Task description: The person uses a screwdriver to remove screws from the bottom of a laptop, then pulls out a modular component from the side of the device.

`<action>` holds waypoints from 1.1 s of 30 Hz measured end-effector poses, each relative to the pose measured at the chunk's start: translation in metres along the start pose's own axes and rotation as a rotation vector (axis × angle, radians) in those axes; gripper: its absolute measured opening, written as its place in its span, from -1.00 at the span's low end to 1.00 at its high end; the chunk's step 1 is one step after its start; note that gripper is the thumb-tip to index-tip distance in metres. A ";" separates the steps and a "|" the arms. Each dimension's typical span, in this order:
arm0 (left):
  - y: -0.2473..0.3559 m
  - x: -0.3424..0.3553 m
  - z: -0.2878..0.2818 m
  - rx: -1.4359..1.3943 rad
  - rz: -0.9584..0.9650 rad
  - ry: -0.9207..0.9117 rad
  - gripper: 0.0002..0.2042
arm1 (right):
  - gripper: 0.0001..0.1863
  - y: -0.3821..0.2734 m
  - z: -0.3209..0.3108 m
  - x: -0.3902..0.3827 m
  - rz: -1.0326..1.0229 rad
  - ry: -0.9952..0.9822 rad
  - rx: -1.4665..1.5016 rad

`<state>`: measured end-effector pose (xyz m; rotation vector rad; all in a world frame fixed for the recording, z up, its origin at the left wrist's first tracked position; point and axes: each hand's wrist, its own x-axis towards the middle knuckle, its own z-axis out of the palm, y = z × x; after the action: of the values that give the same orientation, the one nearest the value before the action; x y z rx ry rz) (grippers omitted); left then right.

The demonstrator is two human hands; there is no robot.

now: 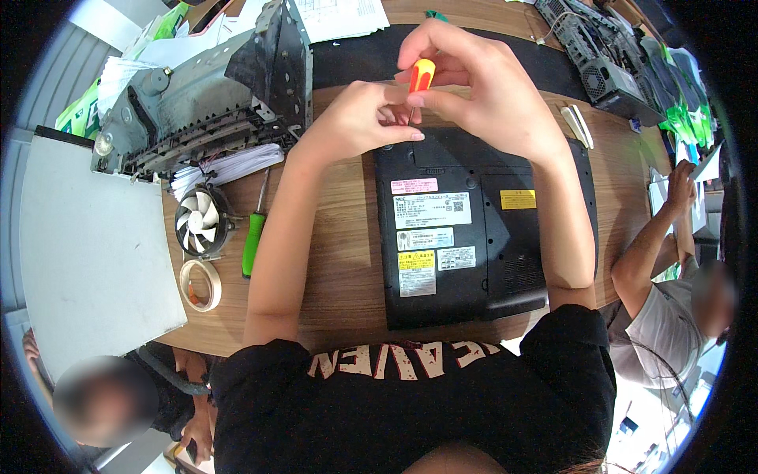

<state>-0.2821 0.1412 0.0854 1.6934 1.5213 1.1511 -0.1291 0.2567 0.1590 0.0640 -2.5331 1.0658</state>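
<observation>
Your R hand (489,95) pinches a yellow-and-red-handled screwdriver (422,77); your L hand (355,118) curls close by its tip, can't tell if gripping. Black rectangular laptop (483,237), underside up, lies below both hands on brown wood-grain worktop (339,237).

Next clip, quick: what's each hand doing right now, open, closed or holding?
Right hand: closed, holding the red-yellow screwdriver.
Left hand: partly curled beside it; whether it grips anything cannot be told.

Right hand (485,87) pinching with its fingers (434,35); left hand (359,118) half-curled just left of them; both forearms (280,237) bare.
</observation>
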 end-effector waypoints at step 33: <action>-0.023 -0.002 -0.005 0.145 -0.117 -0.092 -0.88 | -0.80 0.003 -0.001 -0.001 -0.058 0.082 -0.211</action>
<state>-0.2973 0.1424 0.0675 1.7009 1.6572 0.9098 -0.1281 0.2597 0.1572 0.0352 -2.5372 0.7590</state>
